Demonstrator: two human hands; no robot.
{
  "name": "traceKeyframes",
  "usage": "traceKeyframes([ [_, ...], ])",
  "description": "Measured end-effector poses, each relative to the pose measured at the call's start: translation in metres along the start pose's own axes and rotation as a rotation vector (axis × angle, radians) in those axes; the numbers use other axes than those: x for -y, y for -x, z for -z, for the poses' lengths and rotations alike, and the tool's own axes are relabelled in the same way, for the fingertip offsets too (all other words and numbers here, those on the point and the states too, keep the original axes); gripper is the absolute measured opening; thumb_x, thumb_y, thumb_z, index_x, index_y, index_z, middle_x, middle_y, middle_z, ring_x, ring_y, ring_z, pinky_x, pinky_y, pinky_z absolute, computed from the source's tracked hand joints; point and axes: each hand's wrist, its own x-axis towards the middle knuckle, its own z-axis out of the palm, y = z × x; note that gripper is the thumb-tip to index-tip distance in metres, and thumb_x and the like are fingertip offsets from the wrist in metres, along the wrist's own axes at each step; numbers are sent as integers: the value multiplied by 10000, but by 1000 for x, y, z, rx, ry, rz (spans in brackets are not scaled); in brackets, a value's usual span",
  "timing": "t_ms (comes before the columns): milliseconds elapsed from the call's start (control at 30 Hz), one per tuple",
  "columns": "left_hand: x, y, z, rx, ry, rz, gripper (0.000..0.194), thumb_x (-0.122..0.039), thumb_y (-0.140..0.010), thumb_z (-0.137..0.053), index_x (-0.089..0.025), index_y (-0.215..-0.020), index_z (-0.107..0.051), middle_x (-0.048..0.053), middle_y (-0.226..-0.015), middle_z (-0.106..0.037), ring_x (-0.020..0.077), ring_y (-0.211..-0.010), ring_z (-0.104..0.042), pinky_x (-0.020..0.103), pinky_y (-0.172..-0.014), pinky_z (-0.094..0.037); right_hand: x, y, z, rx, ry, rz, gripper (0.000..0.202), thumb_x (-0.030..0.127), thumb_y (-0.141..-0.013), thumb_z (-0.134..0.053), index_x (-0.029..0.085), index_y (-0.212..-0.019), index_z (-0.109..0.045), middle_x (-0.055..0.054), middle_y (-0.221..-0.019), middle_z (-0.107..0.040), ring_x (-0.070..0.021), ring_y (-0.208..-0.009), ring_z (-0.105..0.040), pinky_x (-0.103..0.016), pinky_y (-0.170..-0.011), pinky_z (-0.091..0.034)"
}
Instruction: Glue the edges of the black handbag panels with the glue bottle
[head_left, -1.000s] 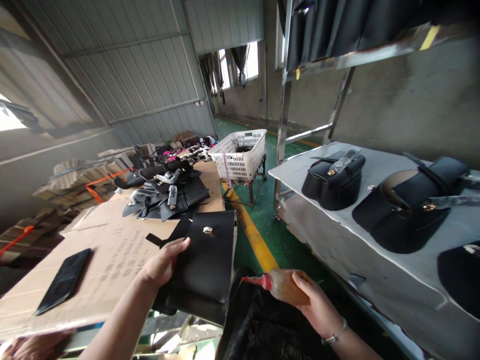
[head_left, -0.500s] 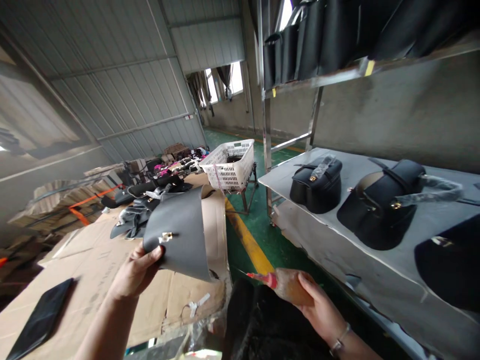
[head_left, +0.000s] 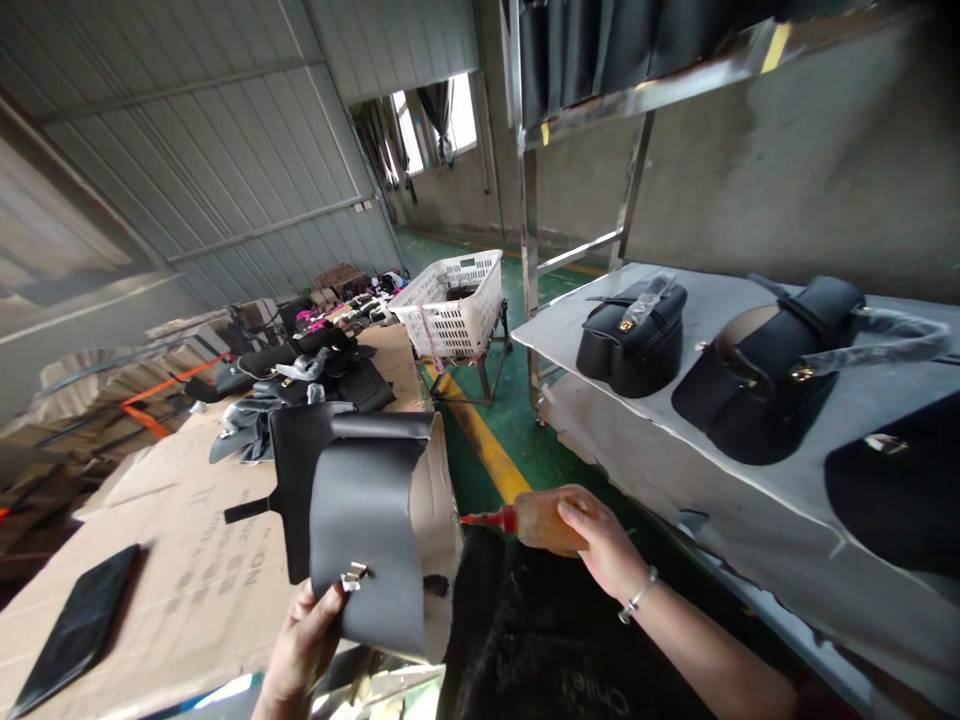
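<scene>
My left hand (head_left: pixel 306 640) pinches the near edge of a black bag panel (head_left: pixel 379 520), beside its small gold clasp (head_left: pixel 355 576). The panel curves upward off the cardboard-covered table, and another flat black piece with a narrow strap (head_left: pixel 291 500) shows behind it on the left. In my right hand (head_left: pixel 606 540) is a squeeze bottle (head_left: pixel 551 520) of amber liquid, lying nearly level. Its red nozzle points left toward the panel but stays apart from it.
Several finished black bags (head_left: pixel 634 335) stand on a grey-topped table (head_left: pixel 720 290) to the right. A white plastic basket (head_left: pixel 454 310) sits on a stand ahead. A black flat object (head_left: pixel 82 625) lies on the cardboard (head_left: pixel 180 560) at left, with more bag parts (head_left: pixel 315 370) piled farther back.
My left hand has drawn the panel nearer and lower, uncovering the strapped piece behind it. The bottle in my right hand has moved up and left, toward the panel.
</scene>
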Motion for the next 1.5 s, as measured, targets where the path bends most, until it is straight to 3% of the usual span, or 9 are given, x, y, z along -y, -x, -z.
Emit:
traceKeyframes([
  [300,5,-1,1,-1,6,9,414,-467,-375,-1005,-256,-662,-793,-1,-643,-729,139,-581,-603,211,-558,-485,-12,-19,-15,31,43,-31,548,573,-477,-955,219,-776,-663,-16,-742,-706,-250,-746,-649,-368,-710,-493],
  [500,7,-3,4,10,-9,8,421,-467,-391,-1000,-218,-655,-788,38,-614,-717,192,-594,-633,262,-581,-510,-20,-2,-7,90,-15,-185,505,530,-485,-970,211,-752,-683,-17,-731,-728,-227,-713,-680,-342,-664,-525],
  [667,9,-4,6,4,-4,13,414,-458,-383,-1007,-221,-640,-784,23,-651,-741,158,-585,-624,239,-595,-500,-27,7,-2,134,-26,-300,505,523,-508,-960,194,-790,-699,-40,-748,-748,-243,-725,-710,-339,-634,-538],
  [900,8,-2,4,3,17,15,424,-447,-371,-1013,-219,-651,-791,19,-652,-746,143,-594,-626,218,-610,-495,-15,-8,-6,-43,8,-66,514,532,-478,-970,213,-764,-685,-15,-729,-731,-245,-721,-682,-350,-668,-531],
  [1067,8,-2,3,5,17,1,414,-442,-385,-1012,-211,-645,-787,16,-650,-748,131,-576,-611,204,-584,-492,-15,-12,-13,13,-10,-52,507,539,-513,-955,218,-800,-686,-25,-757,-739,-270,-761,-698,-380,-706,-540],
  [1233,6,-1,2,13,10,1,405,-438,-387,-1013,-216,-640,-788,11,-613,-729,139,-570,-616,213,-578,-500,-26,-5,-14,20,-28,-190,519,543,-506,-959,219,-813,-695,-38,-775,-766,-282,-753,-724,-388,-663,-564],
  [1500,8,-2,2,13,12,14,423,-453,-384,-1011,-227,-669,-795,-5,-655,-751,115,-595,-632,178,-606,-498,-42,17,8,188,-87,-457,514,536,-598,-935,191,-921,-732,-99,-912,-820,-291,-860,-773,-420,-767,-609],
])
